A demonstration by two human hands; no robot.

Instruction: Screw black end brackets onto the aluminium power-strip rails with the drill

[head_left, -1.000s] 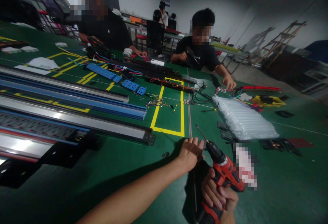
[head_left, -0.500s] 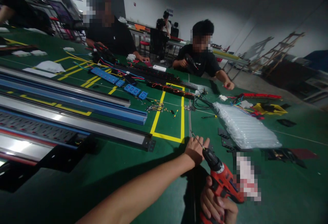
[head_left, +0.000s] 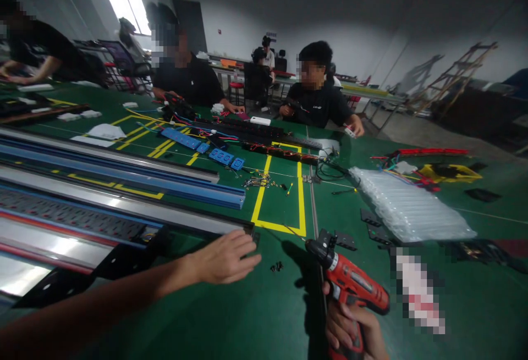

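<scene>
Step in hand, as judged: left-hand reach at the rail end, drill held at the ready. Left hand [head_left: 226, 258] palm down, fingers part open and loosely spread, beside the near end of the silver rail [head_left: 165, 211]; nothing seen in its grasp. Contact with the rail: cannot tell. Right hand [head_left: 346, 330] closed around the grip of the red drill [head_left: 357, 283], long bit pointing forward and left. Small black screws [head_left: 276, 266] lie on the table [head_left: 247, 321] between the hands.

Any drill move calls for steady aim, given the long bit. Edges: rail end squared off near the fingertips; black bracket [head_left: 345, 241] just beyond the chuck. Green surface shows between rail end and drill; sideways room on the right narrows toward the bubble wrap [head_left: 412, 206].
</scene>
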